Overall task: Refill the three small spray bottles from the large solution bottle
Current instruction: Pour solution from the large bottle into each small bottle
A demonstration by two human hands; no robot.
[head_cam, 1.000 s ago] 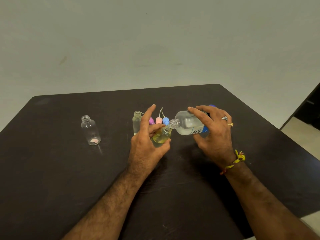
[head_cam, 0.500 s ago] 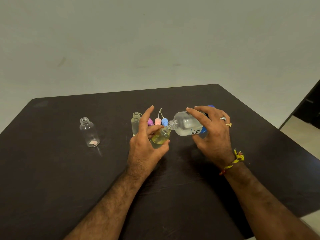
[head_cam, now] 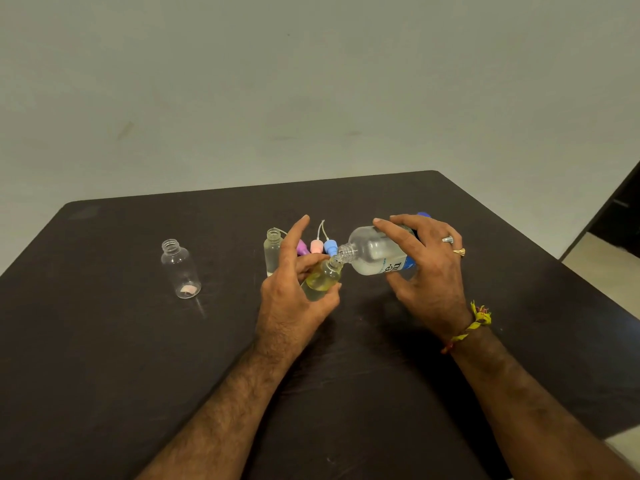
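My right hand (head_cam: 429, 271) grips the large clear solution bottle (head_cam: 372, 252), tipped on its side with its open mouth at the neck of a small bottle (head_cam: 322, 278). That small bottle is tilted and holds yellowish liquid; my left hand (head_cam: 294, 296) holds it between thumb and fingers, index finger raised. A second small bottle (head_cam: 272, 249) stands uncapped just behind my left hand. A third small bottle (head_cam: 180, 270) stands uncapped at the left, with only a pinkish trace at its bottom.
Three spray caps, purple (head_cam: 302, 248), pink (head_cam: 316, 244) and blue (head_cam: 330, 245), lie with their tubes behind the hands. A blue cap (head_cam: 423, 215) peeks out behind the large bottle. The dark table (head_cam: 104, 358) ends at the right, where floor shows.
Both hands and the two held bottles kept their pose, shifting only slightly. The large bottle stays tipped at the small bottle's neck.
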